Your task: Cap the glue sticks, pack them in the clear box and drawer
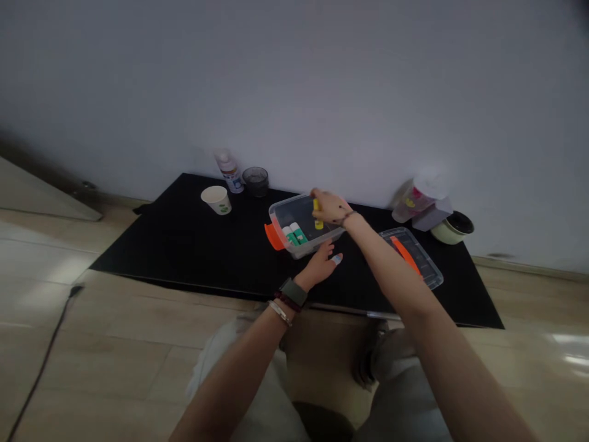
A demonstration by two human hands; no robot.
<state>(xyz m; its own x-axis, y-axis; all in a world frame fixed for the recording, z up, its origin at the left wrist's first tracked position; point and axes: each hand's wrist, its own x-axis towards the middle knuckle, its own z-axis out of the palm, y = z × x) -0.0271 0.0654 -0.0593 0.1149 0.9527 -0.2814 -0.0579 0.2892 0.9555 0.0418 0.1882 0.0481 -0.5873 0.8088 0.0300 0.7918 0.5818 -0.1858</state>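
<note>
A clear plastic box (280,215) with an orange latch (273,236) sits on a black mat (193,245). Inside lie two green-and-white tubes (294,234). My right hand (330,209) hovers over the box, fingers pinched round a small yellow tube (317,213) held upright. My left hand (319,265) rests on the mat just in front of the box, fingers together and extended, with a pale bandage on one fingertip. A watch and bracelets circle the left wrist.
The box's clear lid (416,258) with an orange latch lies to the right. A paper cup (217,199), spray can (229,171) and dark glass (256,181) stand at the back left. A toppled clear container (416,199), grey box and bowl (453,227) are back right. A wall lies behind.
</note>
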